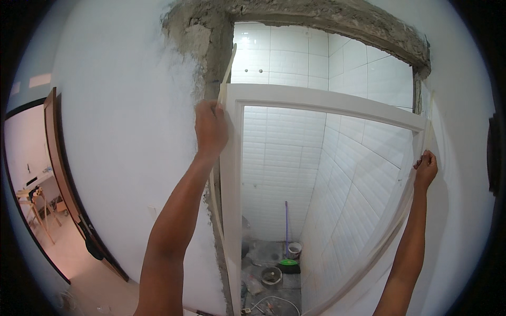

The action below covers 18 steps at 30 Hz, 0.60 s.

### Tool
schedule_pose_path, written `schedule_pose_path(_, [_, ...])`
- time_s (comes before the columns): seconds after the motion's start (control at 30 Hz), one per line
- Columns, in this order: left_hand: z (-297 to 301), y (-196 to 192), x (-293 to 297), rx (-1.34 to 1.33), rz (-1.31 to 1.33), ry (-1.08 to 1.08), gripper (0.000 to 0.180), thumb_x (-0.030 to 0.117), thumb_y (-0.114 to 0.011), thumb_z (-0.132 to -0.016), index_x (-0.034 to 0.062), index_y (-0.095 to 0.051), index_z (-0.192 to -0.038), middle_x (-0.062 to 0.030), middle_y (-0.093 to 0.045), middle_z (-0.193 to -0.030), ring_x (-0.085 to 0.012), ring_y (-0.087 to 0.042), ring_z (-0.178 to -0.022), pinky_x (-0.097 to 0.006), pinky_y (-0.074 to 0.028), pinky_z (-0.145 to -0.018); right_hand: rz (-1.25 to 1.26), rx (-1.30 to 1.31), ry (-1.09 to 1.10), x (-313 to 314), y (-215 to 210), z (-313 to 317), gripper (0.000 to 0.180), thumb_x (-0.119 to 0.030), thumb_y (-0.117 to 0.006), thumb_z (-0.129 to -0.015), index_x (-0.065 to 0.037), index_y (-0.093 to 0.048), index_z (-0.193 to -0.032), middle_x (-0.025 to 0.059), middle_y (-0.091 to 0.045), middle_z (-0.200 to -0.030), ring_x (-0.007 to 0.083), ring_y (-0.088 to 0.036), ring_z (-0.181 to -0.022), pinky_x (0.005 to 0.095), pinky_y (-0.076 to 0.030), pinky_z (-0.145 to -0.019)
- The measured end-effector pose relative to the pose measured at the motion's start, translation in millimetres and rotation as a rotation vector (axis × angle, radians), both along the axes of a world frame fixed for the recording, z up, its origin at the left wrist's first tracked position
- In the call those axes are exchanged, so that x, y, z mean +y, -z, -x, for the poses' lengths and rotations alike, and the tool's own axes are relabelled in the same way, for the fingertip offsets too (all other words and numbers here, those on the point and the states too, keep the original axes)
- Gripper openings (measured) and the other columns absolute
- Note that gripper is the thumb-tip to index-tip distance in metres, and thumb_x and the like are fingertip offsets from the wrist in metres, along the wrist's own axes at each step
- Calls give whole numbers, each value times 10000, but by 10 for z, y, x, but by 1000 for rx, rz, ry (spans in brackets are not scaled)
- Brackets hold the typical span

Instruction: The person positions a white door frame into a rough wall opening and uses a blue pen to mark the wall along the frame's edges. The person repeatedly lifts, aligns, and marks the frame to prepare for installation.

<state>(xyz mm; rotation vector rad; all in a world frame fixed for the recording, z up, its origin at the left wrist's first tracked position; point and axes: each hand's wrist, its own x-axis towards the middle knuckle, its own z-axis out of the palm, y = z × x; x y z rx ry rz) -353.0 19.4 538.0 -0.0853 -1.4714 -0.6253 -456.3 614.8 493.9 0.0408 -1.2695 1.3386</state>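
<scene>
A white door frame (327,100) stands in a rough doorway opening, its top bar well below the opening's upper edge. My left hand (212,129) is closed at the frame's upper left corner, with its fingertips hidden behind the edge. From beside those fingers a thin pale strip (230,63) sticks up along the wall edge. Lower on the opposite side, my right hand (427,167) grips the frame's right post with bent fingers. Another narrow strip (432,108) rises above that hand along the right edge.
Rough cement (203,42) borders the opening. Inside lies a white-tiled room (284,142) with a purple-handled broom (286,226), a small bucket (294,249), a round tub (271,275) and a pale cable (274,298) on the floor. At far left, a brown door (66,163) stands open.
</scene>
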Motion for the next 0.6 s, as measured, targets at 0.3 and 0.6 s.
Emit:
schedule_pose_path(0.3, [117,-96,-162,-81,103,-319,103,165,-538,-940,87,-552,-1005,-136,-619,-991,-379,-629,-871,-503,-493,-730,-280,-330,515,200,239,271,348,-95,-561,-924,-148,-570,-1268,148,-676,-859,281,-652,-789,428,-504,-765])
schedule_pose_path(0.6, [92,-108,-307,-113,203,-545,138,187,-512,-971,83,-569,-1042,-110,-634,-1065,-376,-650,-906,-481,-531,-732,-380,-376,665,21,-138,6,320,-169,-501,-958,-137,-569,-1269,194,-646,-1057,369,-632,-986,498,-500,-869])
